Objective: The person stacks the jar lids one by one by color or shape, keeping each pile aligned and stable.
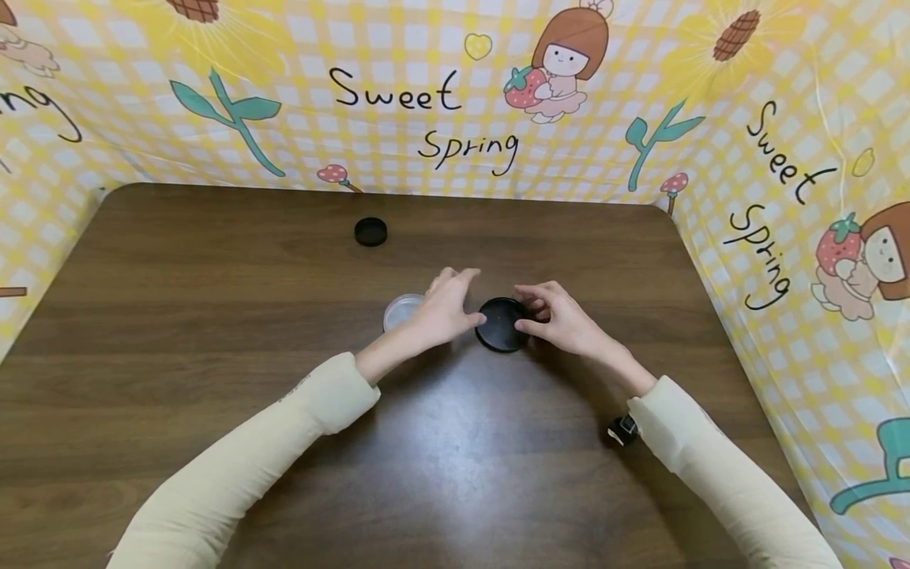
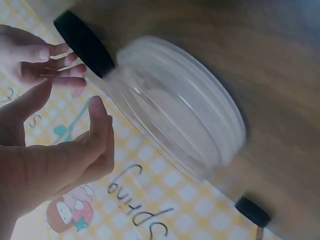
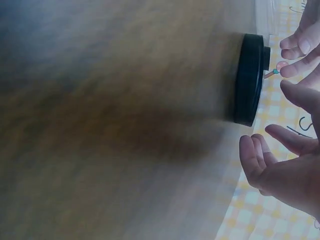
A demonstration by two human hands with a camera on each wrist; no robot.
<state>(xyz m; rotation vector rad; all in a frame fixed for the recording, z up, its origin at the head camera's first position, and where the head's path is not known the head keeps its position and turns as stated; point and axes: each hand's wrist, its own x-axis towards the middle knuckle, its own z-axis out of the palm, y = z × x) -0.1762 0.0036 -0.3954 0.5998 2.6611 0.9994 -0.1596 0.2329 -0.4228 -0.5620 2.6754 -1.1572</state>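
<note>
A round black lid (image 1: 501, 325) lies on the table between the two hands. My left hand (image 1: 446, 308) is at its left side, thumb and fingers spread apart. On the opposite side, my right hand (image 1: 562, 318) has its fingers loosely bent near the rim. From the right wrist view, a gap shows between the lid (image 3: 249, 82) and the right fingertips; contact by the left thumb cannot be told. A clear, shallow round plastic container (image 2: 175, 107) sits beside the left hand, which partly covers it in the head view.
A smaller black round cap (image 1: 371, 231) lies toward the table's back edge. The brown wooden table (image 1: 284, 261) is bordered by a yellow checked cloth (image 1: 398, 47) at the back and sides. A black wrist device (image 1: 623, 430) is at the right cuff.
</note>
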